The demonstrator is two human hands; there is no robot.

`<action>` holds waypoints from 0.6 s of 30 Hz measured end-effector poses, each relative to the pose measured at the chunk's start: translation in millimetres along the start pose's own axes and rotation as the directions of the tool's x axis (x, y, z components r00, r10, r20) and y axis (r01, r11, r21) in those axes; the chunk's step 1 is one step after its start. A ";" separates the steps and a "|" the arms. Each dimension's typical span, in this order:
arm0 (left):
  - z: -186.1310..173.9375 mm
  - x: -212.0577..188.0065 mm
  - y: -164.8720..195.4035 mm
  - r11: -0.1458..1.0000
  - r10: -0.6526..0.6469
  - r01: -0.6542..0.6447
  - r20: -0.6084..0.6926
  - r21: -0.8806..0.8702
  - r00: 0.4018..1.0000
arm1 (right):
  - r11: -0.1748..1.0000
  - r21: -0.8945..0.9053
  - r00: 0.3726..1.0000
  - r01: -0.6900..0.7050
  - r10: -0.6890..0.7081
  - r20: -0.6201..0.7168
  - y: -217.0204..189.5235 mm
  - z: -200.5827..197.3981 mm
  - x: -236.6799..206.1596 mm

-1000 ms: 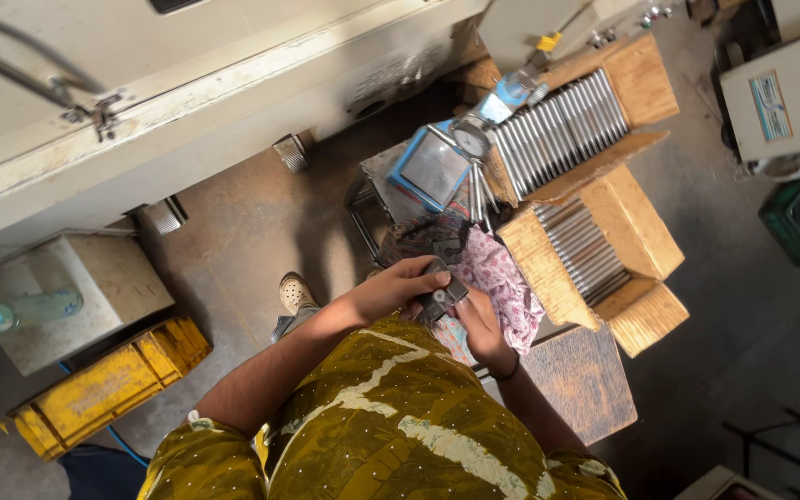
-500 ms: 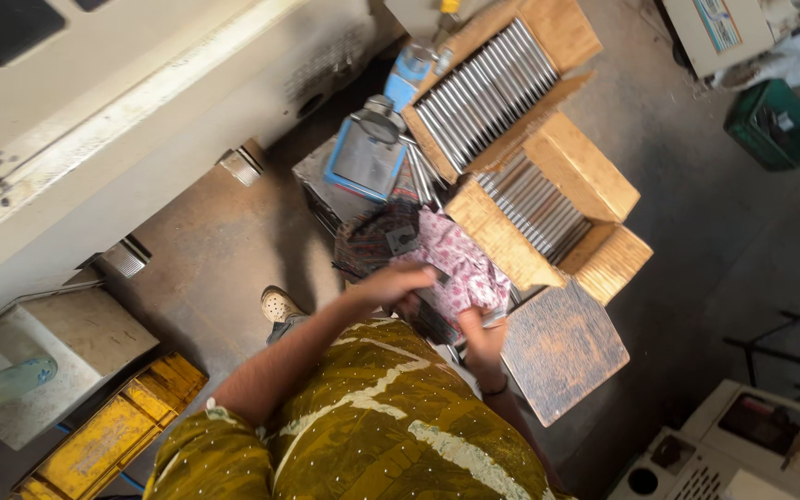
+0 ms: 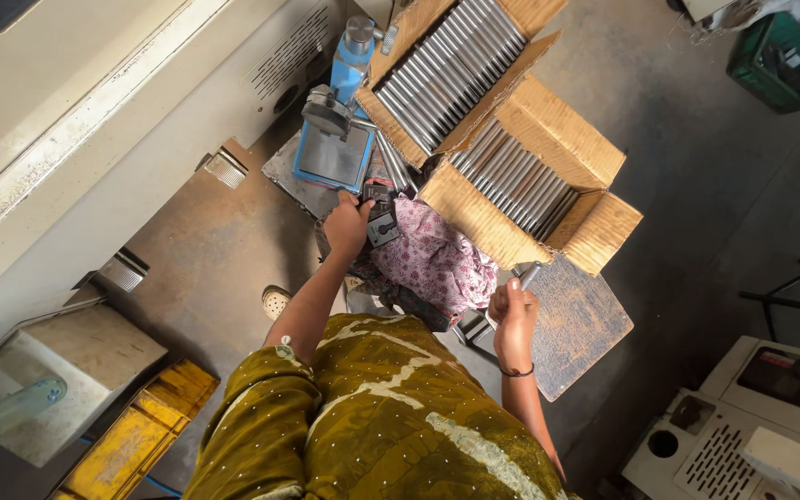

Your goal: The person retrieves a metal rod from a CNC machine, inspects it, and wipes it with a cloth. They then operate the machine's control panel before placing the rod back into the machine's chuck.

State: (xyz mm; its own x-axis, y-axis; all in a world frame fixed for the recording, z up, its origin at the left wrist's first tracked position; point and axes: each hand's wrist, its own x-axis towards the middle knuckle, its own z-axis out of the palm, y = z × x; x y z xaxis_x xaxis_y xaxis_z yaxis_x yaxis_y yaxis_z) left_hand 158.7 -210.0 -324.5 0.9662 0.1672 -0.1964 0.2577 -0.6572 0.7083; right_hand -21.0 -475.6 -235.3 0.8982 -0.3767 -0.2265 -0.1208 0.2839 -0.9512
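Note:
My left hand point(image 3: 348, 225) reaches forward and grips a small dark gauge tool point(image 3: 381, 212) beside the blue measuring stand point(image 3: 334, 148). My right hand point(image 3: 514, 318) is closed around a short metal rod point(image 3: 529, 274), held over a worn wooden board point(image 3: 581, 322). A pink patterned cloth point(image 3: 437, 264) lies between my hands. Two open cardboard boxes point(image 3: 562, 139) just ahead hold rows of grey metal rods point(image 3: 452, 67).
A large cream machine point(image 3: 94, 120) fills the left side. A yellow crate point(image 3: 136, 443) and a plastic bottle point(image 3: 6, 418) sit at lower left. A green box point(image 3: 778, 57) stands at upper right, another machine point(image 3: 761, 417) at lower right.
My left hand moved forward from the cloth to the gauge tool by the blue stand. My right hand drew back to the right with a rod. The view swung forward over the boxes.

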 end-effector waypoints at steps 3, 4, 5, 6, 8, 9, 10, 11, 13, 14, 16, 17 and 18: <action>-4.0 -6.2 1.3 0.987 -0.041 0.029 0.076 0.156 0.996 | 1.000 -0.001 1.000 -0.031 0.031 0.003 7.0 0.5 -0.1; -3.6 -9.3 0.3 0.981 -0.052 0.031 0.105 0.193 0.993 | 0.999 0.000 0.999 -0.043 0.043 0.005 7.1 0.9 1.4; -1.4 -12.8 -0.3 0.973 -0.048 0.020 0.116 0.230 0.992 | 0.998 0.010 0.998 -0.058 0.058 -0.002 6.0 1.0 3.4; 1.5 -16.2 -1.3 0.963 -0.043 0.008 0.126 0.268 0.991 | 0.997 0.021 0.997 -0.072 0.073 -0.009 4.3 1.2 5.6; 5.8 -17.6 -5.8 0.943 -0.038 -0.008 0.130 0.332 0.991 | 0.996 0.028 0.997 -0.080 0.081 -0.016 0.6 1.9 10.5; 7.7 -17.3 -8.6 0.935 -0.037 -0.010 0.125 0.355 0.991 | 0.997 0.020 0.997 -0.074 0.074 -0.016 -1.8 1.6 13.1; 8.4 -17.1 -12.3 0.926 -0.038 -0.010 0.119 0.378 0.992 | 0.998 0.012 0.998 -0.068 0.068 -0.015 -3.6 1.3 14.8; 6.8 -17.3 -17.9 0.922 -0.048 -0.012 0.145 0.387 0.988 | 0.998 0.007 0.998 -0.059 0.059 -0.007 -5.2 0.9 16.3; -2.8 -17.8 -31.1 0.912 -0.071 -0.012 0.187 0.410 0.980 | 0.999 0.005 0.999 -0.040 0.040 0.018 -5.4 2.6 19.2; -5.5 -19.0 -34.4 0.922 -0.105 0.028 0.181 0.386 0.978 | 0.999 0.008 0.999 -0.040 0.040 0.023 -4.5 4.4 20.6; -9.9 -22.9 -40.4 0.936 -0.174 0.107 0.178 0.336 0.969 | 0.999 0.012 0.999 -0.044 0.044 0.027 -1.5 9.4 21.8; -11.4 -24.7 -41.2 0.944 -0.178 0.127 0.148 0.304 0.973 | 0.998 0.018 0.998 -0.059 0.058 0.040 0.4 12.8 21.7; -10.6 -27.2 -39.6 0.953 -0.181 0.144 0.121 0.268 0.976 | 0.997 0.020 0.996 -0.072 0.071 0.051 2.0 16.3 21.9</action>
State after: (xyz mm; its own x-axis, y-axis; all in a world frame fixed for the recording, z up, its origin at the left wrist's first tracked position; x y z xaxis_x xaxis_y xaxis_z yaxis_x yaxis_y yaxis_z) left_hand 122.3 -180.7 -340.0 0.8949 0.1938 -0.4020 0.3817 -0.7990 0.4647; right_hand 5.3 -468.9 -238.8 0.9078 -0.3103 -0.2822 -0.1766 0.3276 -0.9282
